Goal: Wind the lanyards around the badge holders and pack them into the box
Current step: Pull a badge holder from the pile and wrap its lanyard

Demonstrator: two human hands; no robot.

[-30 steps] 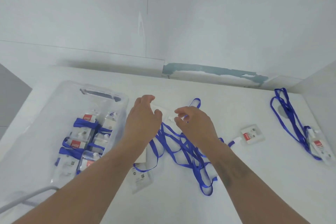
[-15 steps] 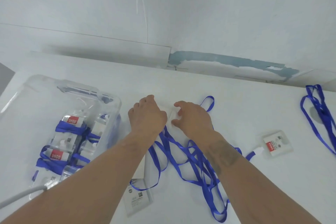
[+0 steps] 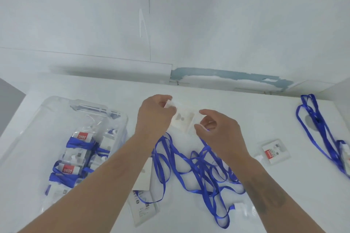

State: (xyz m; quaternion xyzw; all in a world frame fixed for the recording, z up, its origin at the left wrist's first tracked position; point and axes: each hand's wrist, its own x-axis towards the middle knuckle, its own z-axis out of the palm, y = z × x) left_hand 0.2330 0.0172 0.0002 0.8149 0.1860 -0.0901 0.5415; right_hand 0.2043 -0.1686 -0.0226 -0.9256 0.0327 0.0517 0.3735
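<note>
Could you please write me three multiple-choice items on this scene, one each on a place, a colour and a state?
1. Where does the clear box stand on the table?
A. to the left of both hands
B. between the hands
C. at the far right

2. What colour are the lanyards?
A. red
B. blue
C. green

3. What is the left hand doing?
A. lying flat on the table
B. reaching into the box
C. gripping a badge holder

Answers:
1 A, the box sits left of the left arm.
2 B, every strap is blue.
3 C, its fingers curl on the holder's left end, while the right hand pinches the other end.
</note>
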